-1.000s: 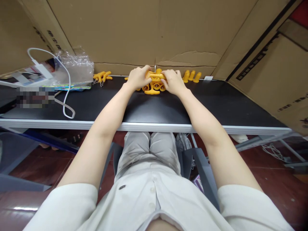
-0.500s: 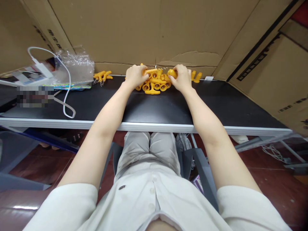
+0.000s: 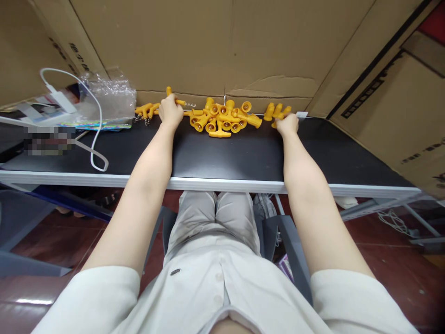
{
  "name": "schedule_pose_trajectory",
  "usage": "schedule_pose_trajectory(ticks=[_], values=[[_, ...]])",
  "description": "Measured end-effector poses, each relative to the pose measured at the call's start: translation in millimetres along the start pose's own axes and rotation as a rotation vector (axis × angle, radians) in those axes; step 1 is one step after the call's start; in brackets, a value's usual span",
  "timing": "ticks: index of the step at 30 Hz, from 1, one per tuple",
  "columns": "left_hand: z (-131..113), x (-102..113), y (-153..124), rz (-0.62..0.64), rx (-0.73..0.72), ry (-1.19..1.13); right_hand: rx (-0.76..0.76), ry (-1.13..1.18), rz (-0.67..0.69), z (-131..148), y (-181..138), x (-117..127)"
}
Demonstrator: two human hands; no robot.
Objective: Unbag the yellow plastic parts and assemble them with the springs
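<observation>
L. hand point(image 3: 171, 110) & R. hand point(image 3: 289, 124) were apart.
L. grip held yel. T-handled metal-spiral corkscrew point(image 3: 180, 102); R., yel. tapered plastic sleeve point(image 3: 274, 125).

A yellow corkscrew point(image 3: 180, 102) is gripped in the left hand point(image 3: 171, 111) above the desk's point(image 3: 225, 160) far edge, left of middle, its bare metal spiral pointing right. A yellow cap point(image 3: 275, 124), partly hidden by the right hand point(image 3: 288, 124) grasping it, is near the far edge, right of middle.
</observation>
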State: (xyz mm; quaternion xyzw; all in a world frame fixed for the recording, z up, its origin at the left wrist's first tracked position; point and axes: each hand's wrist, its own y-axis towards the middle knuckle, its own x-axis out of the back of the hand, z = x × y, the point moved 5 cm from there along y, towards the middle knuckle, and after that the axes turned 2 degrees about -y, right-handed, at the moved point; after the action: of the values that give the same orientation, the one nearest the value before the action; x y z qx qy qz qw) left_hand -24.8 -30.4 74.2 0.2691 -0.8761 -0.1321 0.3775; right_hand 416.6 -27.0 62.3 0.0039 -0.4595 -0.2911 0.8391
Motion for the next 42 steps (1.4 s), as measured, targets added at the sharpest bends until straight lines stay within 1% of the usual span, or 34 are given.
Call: schedule_pose_trajectory(ticks=[2,5,9,11,15,17,20,23,26,29,33,39,42], values=[[9.0,2.8,1.2,-0.037,0.062,-0.047,-0.021,0.035,-0.001,-6.8,5.2,-4.2],[18.3,4.8,5.1,-0.107,0.14,-0.109,0.024,0.055,-0.023,-13.1,17.0,-11.6],[21.9,8.1,8.0,-0.206,0.185,-0.139,0.156,-0.033,0.073,-9.6,19.4,-22.7],[21.1,9.5,7.1,-0.214,0.177,-0.126,0.179,-0.107,0.106,-6.7,12.9,-23.3],[19.5,9.9,4.0,-0.192,0.157,-0.12,0.094,-0.248,0.114,-8.4,-0.3,-18.0],[19.9,9.2,3.5,-0.173,0.153,-0.09,0.084,-0.29,0.14,-9.6,-3.1,-18.6],[23.1,8.6,4.3,-0.154,0.147,-0.036,0.122,-0.341,0.221,-8.7,-3.0,-24.2],[28.1,7.4,6.8,-0.135,0.101,-0.064,0.11,-0.392,0.311,-6.6,-1.8,-28.4],[35.7,8.0,8.4,-0.193,0.099,-0.111,0.073,-0.418,0.39,-4.1,-2.6,-29.4],[42.5,6.2,9.2,-0.223,0.123,-0.104,0.065,-0.397,0.369,-1.8,-2.8,-28.1],[46.6,4.1,8.3,-0.193,0.158,-0.036,0.062,-0.384,0.311,-2.3,-2.2,-27.0],[47.0,1.7,2.5,-0.078,0.235,0.151,0.119,-0.384,0.359,-2.4,-2.9,-27.7],[52.4,-5.3,1.6,0.02,0.293,0.231,0.135,-0.389,0.357,-3.7,-0.1,-28.7]])
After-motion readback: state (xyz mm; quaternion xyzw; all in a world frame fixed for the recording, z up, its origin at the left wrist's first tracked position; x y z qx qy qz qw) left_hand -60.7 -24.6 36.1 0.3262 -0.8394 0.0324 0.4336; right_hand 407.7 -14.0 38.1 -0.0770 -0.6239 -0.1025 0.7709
